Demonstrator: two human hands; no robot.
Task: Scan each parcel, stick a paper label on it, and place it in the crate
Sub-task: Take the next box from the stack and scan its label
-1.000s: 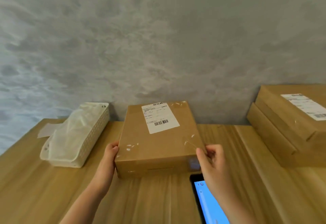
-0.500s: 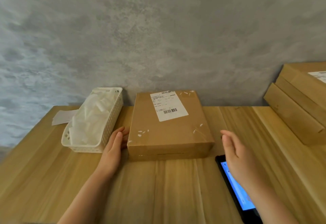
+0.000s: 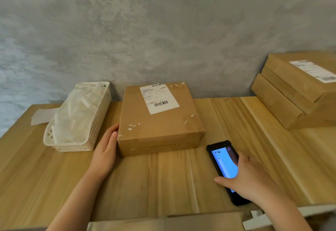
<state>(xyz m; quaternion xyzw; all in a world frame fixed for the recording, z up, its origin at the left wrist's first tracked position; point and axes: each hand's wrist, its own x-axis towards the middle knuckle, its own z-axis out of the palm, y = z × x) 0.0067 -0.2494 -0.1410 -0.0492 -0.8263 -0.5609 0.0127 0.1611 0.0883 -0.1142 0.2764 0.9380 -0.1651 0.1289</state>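
One counter (image 3: 163, 180) carries everything. Just beyond the left hand (image 3: 106, 150), whose flat, relaxed fingers steady its side, the parcel (image 3: 160, 121) lies barcode upward, apparently for scanning. Under the right hand (image 3: 249, 178), fingers spread and settling without a firm grip yet, lies the scanner (image 3: 222, 160).

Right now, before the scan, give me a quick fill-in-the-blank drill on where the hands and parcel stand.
1. The left hand rests against the parcel's ____ side.
2. The right hand is on the ____, whose screen glows blue.
3. The white basket sits to the ____ of the parcel.

Missing words: left; scanner; left
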